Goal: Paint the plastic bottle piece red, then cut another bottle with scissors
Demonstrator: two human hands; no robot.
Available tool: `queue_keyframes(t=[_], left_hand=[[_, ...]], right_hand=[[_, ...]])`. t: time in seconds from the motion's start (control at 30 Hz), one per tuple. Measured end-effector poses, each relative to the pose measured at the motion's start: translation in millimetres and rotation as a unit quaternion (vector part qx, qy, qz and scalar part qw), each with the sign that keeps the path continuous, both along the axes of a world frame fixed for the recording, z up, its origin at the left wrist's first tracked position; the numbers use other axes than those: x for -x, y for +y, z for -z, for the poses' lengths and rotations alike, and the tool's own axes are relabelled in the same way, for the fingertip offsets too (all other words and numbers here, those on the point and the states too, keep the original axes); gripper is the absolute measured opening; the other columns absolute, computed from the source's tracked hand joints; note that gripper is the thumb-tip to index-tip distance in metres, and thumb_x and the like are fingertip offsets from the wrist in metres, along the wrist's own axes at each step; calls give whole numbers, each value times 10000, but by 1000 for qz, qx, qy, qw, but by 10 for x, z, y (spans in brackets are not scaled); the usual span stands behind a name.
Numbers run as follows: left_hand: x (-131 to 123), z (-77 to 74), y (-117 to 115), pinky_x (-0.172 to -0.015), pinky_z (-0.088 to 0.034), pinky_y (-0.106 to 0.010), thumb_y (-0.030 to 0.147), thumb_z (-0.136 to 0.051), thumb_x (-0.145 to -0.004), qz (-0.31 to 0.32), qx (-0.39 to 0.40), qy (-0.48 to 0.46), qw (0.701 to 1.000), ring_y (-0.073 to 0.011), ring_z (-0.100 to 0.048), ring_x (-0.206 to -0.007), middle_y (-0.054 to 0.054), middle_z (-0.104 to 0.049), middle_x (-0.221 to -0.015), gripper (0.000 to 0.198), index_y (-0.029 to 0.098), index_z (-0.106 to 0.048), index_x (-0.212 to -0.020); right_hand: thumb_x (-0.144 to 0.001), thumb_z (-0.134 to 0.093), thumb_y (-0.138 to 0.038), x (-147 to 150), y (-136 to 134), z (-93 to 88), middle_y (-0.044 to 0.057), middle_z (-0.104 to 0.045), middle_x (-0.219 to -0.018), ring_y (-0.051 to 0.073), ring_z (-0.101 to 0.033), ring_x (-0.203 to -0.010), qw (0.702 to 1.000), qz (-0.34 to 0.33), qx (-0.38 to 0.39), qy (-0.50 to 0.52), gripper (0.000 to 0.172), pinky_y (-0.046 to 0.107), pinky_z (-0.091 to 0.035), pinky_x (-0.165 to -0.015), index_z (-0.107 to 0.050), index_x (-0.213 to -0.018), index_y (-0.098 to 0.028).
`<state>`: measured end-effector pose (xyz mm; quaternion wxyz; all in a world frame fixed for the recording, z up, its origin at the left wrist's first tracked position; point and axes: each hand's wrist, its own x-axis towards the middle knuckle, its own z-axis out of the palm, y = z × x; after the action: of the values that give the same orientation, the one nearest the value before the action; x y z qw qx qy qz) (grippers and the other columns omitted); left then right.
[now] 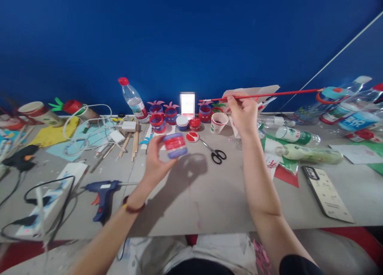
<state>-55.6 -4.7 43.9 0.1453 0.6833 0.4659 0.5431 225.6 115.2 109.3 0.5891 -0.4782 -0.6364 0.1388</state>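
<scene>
A small cup-like piece (175, 145) painted in purple and red bands, with a white patch, is gripped in my left hand (157, 159) above the table. My right hand (243, 112) pinches a long, thin, red-handled paintbrush (278, 94); its tip points left, over the back row of cups. Below that hand stands a white paper cup (219, 122). Two small paint jars, one white and purple (182, 123) and one red (194, 124), sit near the middle. A red-smeared lid (192, 137) lies in front of them, beside black-handled scissors (216, 153).
Painted cups with leafy tops (157, 122) line the back near a plastic bottle (133, 101). At left lie a blue glue gun (103, 195), a power strip (54, 199), wooden sticks (135, 141) and white cables. A phone (327, 193) and several bottles (297, 135) occupy the right.
</scene>
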Motion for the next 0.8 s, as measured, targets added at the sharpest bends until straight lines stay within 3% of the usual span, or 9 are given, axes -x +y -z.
queue_keyframes(t=[0.07, 0.13, 0.3, 0.5, 0.7, 0.8], left_hand=[[-226, 182, 338, -963, -575, -483, 270, -771, -739, 34, 13, 5, 999, -270, -624, -1125, -97, -557, -1211, 636, 242, -453, -1289], [-367, 386, 522, -982, -559, -493, 222, -758, -718, 37, 20, 3, 999, -270, -622, -1124, -98, -565, -1192, 617, 225, -471, -1264], [-339, 762, 584, -1042, -514, -460, 169, -732, -720, 5, 28, -10, 1000, -243, -584, -1185, -93, -537, -1241, 664, 236, -444, -1314], [-190, 785, 586, -1046, -502, -439, 86, -754, -677, -28, -24, 39, 999, -251, -561, -1197, -96, -522, -1238, 712, 239, -450, -1302], [-207, 767, 590, -1035, -501, -431, 238, -853, -701, -30, -37, 60, 997, -254, -566, -1182, -90, -519, -1220, 724, 250, -461, -1309], [-214, 756, 570, -1025, -506, -430, 264, -860, -704, -27, -41, 59, 997, -251, -570, -1170, -81, -513, -1216, 736, 265, -466, -1326]], right_hand=[[-954, -531, -515, 3, -29, -29, 72, -708, -932, 168, -671, -723, 1000, -6, 0, 6, 337, 321, -556, -613, -693, -975, -221], [-953, -536, -517, 22, -52, -53, 72, -706, -957, 163, -673, -730, 1000, -15, 5, 13, 330, 311, -557, -607, -687, -983, -226], [-944, -566, -497, 153, -77, -69, 61, -715, -911, 138, -643, -659, 996, -50, 23, 67, 292, 296, -542, -567, -675, -979, -228], [-889, -639, -505, 337, -164, -60, 53, -719, -834, 149, -647, -661, 979, -128, 98, 126, 278, 278, -514, -499, -667, -935, -232], [-807, -729, -513, 347, -346, -59, 23, -691, -762, 139, -621, -634, 971, -151, 123, 142, 291, 277, -513, -506, -657, -869, -237], [-795, -728, -539, 319, -449, 36, 24, -685, -781, 156, -645, -697, 961, -178, 145, 153, 324, 278, -523, -529, -647, -875, -236]])
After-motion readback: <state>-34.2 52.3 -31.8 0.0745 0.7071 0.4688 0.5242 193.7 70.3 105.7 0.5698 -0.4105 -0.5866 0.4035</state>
